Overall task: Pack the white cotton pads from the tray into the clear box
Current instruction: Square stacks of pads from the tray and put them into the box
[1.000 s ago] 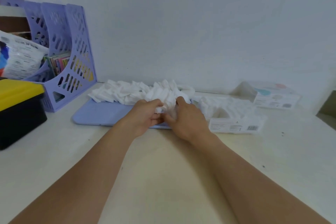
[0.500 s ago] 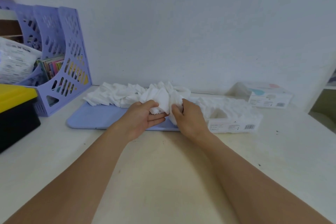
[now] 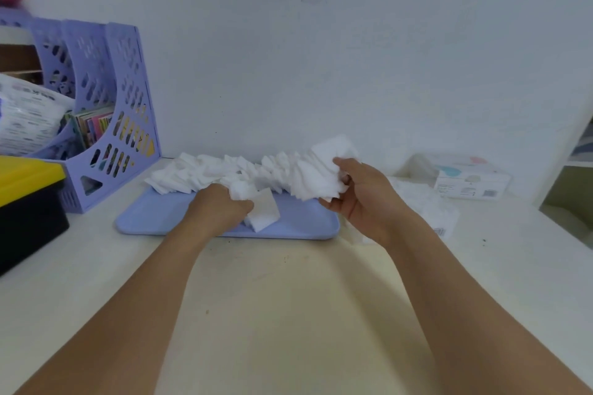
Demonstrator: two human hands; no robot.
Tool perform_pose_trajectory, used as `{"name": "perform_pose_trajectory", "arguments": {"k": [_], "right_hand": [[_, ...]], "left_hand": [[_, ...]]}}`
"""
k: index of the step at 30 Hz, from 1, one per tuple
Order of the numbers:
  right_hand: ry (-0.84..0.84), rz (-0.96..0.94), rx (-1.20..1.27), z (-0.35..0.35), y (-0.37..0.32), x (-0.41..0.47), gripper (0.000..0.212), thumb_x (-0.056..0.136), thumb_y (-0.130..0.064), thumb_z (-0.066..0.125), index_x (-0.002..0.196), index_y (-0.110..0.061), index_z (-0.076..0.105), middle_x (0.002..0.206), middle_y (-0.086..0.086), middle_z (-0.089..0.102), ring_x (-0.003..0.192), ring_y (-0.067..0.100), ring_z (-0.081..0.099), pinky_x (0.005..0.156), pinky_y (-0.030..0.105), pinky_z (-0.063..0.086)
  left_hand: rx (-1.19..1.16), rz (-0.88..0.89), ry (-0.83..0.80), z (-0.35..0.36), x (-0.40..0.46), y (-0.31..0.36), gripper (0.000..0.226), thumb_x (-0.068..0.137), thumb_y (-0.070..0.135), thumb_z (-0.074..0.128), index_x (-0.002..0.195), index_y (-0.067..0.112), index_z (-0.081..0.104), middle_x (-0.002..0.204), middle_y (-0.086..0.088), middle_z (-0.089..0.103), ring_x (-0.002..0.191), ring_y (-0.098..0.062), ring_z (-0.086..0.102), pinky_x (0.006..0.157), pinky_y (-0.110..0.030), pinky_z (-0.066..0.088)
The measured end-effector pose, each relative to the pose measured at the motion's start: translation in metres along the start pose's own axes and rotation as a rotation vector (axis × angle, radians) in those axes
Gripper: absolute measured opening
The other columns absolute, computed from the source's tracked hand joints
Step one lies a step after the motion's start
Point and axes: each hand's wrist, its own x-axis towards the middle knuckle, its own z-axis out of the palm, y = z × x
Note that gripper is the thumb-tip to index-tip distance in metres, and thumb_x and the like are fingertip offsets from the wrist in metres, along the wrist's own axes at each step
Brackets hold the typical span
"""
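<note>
A long row of white cotton pads (image 3: 199, 175) lies along the back of the lilac tray (image 3: 150, 218). My right hand (image 3: 359, 196) grips a fanned stack of pads (image 3: 316, 176), lifted above the tray's right end. My left hand (image 3: 219, 208) rests on the tray's middle and holds a small clump of pads (image 3: 261, 208) against it. The clear box (image 3: 430, 205), with pads inside, stands just right of the tray, partly hidden behind my right hand.
A lilac file rack (image 3: 106, 112) with booklets stands at the back left. In front of it sits a black bin with a yellow lid (image 3: 25, 199). A clear lid or second box (image 3: 465, 176) with labels lies at the back right. A shelf edge (image 3: 574, 170) shows far right.
My hands have parted: the right one lifted a stack of pads up and to the right, the left one stayed on the tray with a small clump.
</note>
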Motion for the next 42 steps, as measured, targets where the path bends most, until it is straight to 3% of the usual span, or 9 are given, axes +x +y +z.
{"name": "perform_pose_trajectory", "arguments": {"k": [4,7,8,10,13,17,24,29,42], "right_hand": [[-0.087,0.072,-0.021,-0.008,-0.004,-0.002,0.008,0.1,-0.015,0.055,0.099,-0.008,0.059,0.084,0.008,0.058,0.069,0.02,0.057,0.054,0.027,0.049],[-0.112,0.082,-0.058,-0.008,-0.005,-0.002,0.01,0.101,-0.016,0.055,0.107,-0.007,0.056,0.085,0.008,0.054,0.067,0.018,0.055,0.052,0.025,0.047],[-0.111,0.076,-0.089,-0.008,-0.005,-0.002,0.012,0.101,-0.016,0.055,0.109,-0.007,0.055,0.084,0.008,0.053,0.065,0.018,0.056,0.051,0.026,0.048],[-0.11,0.062,-0.148,-0.007,-0.004,-0.002,0.014,0.101,-0.015,0.054,0.11,-0.005,0.058,0.084,0.009,0.056,0.065,0.018,0.059,0.053,0.027,0.051],[-0.086,0.024,-0.249,-0.01,-0.002,0.001,0.021,0.101,-0.017,0.056,0.115,-0.005,0.065,0.096,0.012,0.064,0.076,0.022,0.065,0.063,0.03,0.054],[-0.032,-0.004,-0.326,-0.013,-0.001,0.002,0.012,0.097,-0.02,0.063,0.103,-0.012,0.071,0.094,0.009,0.07,0.085,0.026,0.065,0.08,0.04,0.051],[0.117,-0.155,-0.022,-0.013,-0.013,0.004,0.015,0.09,-0.005,0.064,0.078,-0.013,0.062,0.067,0.001,0.058,0.061,0.017,0.054,0.062,0.03,0.044],[-0.16,-0.118,-0.258,-0.015,-0.009,0.001,0.011,0.079,-0.012,0.068,0.089,-0.011,0.074,0.084,0.012,0.065,0.074,0.023,0.06,0.069,0.035,0.043],[-0.232,-0.101,-0.446,-0.024,-0.012,-0.001,0.02,0.083,-0.013,0.067,0.101,-0.006,0.069,0.09,0.014,0.055,0.073,0.017,0.053,0.066,0.029,0.039]], "left_hand": [[0.403,0.077,0.236,0.002,-0.008,0.005,0.049,0.084,0.041,0.072,0.115,0.007,0.055,0.116,-0.012,0.056,0.104,-0.034,0.058,0.071,-0.033,0.039],[0.09,0.32,0.462,0.003,-0.018,0.024,0.04,0.089,0.045,0.07,0.113,0.014,0.06,0.117,-0.008,0.058,0.103,-0.029,0.059,0.079,-0.036,0.046],[-0.185,0.325,0.385,0.003,-0.022,0.034,0.034,0.09,0.047,0.069,0.106,0.018,0.063,0.111,-0.004,0.063,0.097,-0.025,0.064,0.079,-0.036,0.05],[-0.772,0.123,-0.074,0.004,-0.039,0.057,0.041,0.084,0.055,0.069,0.101,0.018,0.068,0.101,-0.005,0.072,0.084,-0.022,0.071,0.072,-0.039,0.059],[-0.899,0.115,-0.526,0.014,-0.052,0.063,0.048,0.077,0.041,0.071,0.114,0.011,0.068,0.106,-0.009,0.076,0.093,-0.025,0.074,0.072,-0.037,0.062],[-0.866,0.202,-0.415,0.023,-0.041,0.05,0.026,0.095,0.005,0.063,0.121,0.006,0.067,0.115,-0.01,0.075,0.106,-0.025,0.072,0.085,-0.033,0.061],[-0.945,0.123,-0.161,0.028,-0.033,0.047,0.013,0.096,0.013,0.065,0.107,0.017,0.073,0.111,0.0,0.076,0.106,-0.016,0.067,0.098,-0.034,0.052],[-1.129,0.131,-0.234,0.031,-0.043,0.053,0.021,0.095,0.006,0.064,0.115,0.008,0.07,0.109,-0.006,0.073,0.096,-0.015,0.068,0.077,-0.021,0.058],[-0.69,0.36,-0.225,0.023,-0.045,0.052,0.027,0.086,-0.003,0.072,0.095,0.022,0.076,0.086,0.006,0.079,0.079,-0.008,0.074,0.072,-0.023,0.06]]}}
